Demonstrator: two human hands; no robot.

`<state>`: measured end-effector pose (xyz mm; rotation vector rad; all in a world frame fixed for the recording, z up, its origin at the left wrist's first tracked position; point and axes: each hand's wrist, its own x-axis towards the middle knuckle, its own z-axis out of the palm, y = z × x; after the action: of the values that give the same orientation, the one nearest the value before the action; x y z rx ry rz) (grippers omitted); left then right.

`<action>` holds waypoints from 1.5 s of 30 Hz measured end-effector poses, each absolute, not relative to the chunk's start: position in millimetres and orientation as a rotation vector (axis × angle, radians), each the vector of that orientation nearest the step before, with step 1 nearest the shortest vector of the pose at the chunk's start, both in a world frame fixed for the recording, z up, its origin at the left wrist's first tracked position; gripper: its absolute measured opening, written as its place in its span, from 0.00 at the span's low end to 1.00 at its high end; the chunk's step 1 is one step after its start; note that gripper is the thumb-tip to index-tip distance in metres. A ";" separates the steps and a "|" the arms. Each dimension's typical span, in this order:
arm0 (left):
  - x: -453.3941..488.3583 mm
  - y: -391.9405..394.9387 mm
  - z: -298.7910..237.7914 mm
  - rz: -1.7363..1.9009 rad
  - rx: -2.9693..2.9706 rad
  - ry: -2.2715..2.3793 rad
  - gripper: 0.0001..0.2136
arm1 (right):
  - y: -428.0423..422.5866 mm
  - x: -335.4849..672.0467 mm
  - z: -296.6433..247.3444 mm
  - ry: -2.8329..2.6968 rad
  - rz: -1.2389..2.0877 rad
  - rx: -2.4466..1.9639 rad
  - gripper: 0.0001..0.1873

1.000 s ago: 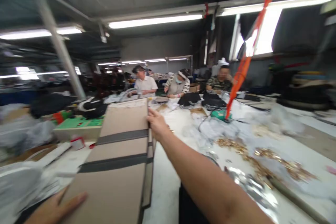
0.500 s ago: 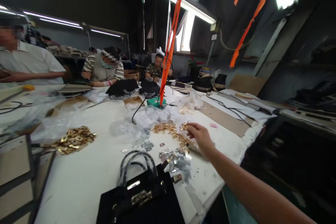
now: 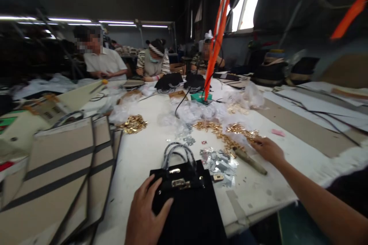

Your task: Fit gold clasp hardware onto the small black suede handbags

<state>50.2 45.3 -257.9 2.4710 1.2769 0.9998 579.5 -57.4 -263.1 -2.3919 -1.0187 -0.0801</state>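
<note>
1. Two hands in view, both ours. Our L hand (image 3: 146, 214) lies flat on the black handbag (image 3: 189, 210), fingers spread and relaxed over its upper-left corner. It's pressing, not gripping.
2. The handbag sits at the near edge of the white table (image 3: 143, 153), straight in front of us. It has a gold clasp (image 3: 179, 183) on the front, and its film-wrapped handles (image 3: 175, 152) point away from us.
3. Our R hand (image 3: 267, 149) reaches out to the right, palm down on the near end of the gold hardware pile (image 3: 230, 132). The fingers curl into the pieces w/ the tips hidden, so we can't tell if they pinch anything.
4. An olive-handled tool (image 3: 250, 159) lies on the table just beside our R hand, on its left. No finger is on it.
5. Silver fittings in clear plastic (image 3: 220, 162) sit btw the tool and the handbag, close to the bag's top-right corner.
6. A second gold pile (image 3: 132, 123) lies further left, well apart from both hands.
7. Beige boards w/ dark stripes (image 3: 57, 168) are stacked left of the handbag, near our L hand but not touching it.
8. An orange strap (image 3: 218, 34) hangs down to a green box (image 3: 201, 97) mid-table, beyond the gold hardware pile.
9. Three people (image 3: 152, 61) sit at the far side w/ black bags in front of them.
</note>
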 end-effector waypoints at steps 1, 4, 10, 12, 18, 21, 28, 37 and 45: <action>53.4 42.8 -254.4 0.968 2.464 1.304 0.22 | -59.0 582.8 -262.9 -1.017 -0.049 -2.409 0.15; 61.7 38.9 -243.0 0.917 2.376 1.384 0.15 | -68.5 585.0 -253.1 -0.874 -0.001 -2.456 0.17; 64.0 36.9 -226.3 1.079 1.993 1.322 0.04 | -94.8 481.6 -196.5 -0.786 0.175 -2.026 0.26; 61.9 35.6 -221.9 1.087 1.824 1.306 0.04 | -99.0 414.8 -184.1 -0.858 0.431 -1.800 0.29; 53.8 23.4 -201.6 1.026 0.969 1.185 0.25 | -87.6 253.1 -191.4 -1.212 1.057 -1.371 0.09; 45.1 18.4 -194.6 0.817 0.730 0.969 0.16 | -75.3 233.3 -202.4 -1.335 0.904 -1.396 0.08; 30.3 26.8 -205.8 0.514 0.404 0.607 0.12 | -65.4 248.6 -222.5 -1.272 0.651 -1.482 0.15; 35.4 31.8 -221.3 0.498 0.255 0.402 0.17 | -38.3 266.3 -223.9 -1.386 0.513 -1.410 0.10; 35.6 38.1 -237.9 0.510 0.192 0.403 0.19 | -33.4 284.4 -227.7 -1.503 0.657 -1.482 0.12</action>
<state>35.6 38.1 -237.9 0.1920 0.4035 0.5097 284.4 -33.4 -227.7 -1.4819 -1.5031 0.6575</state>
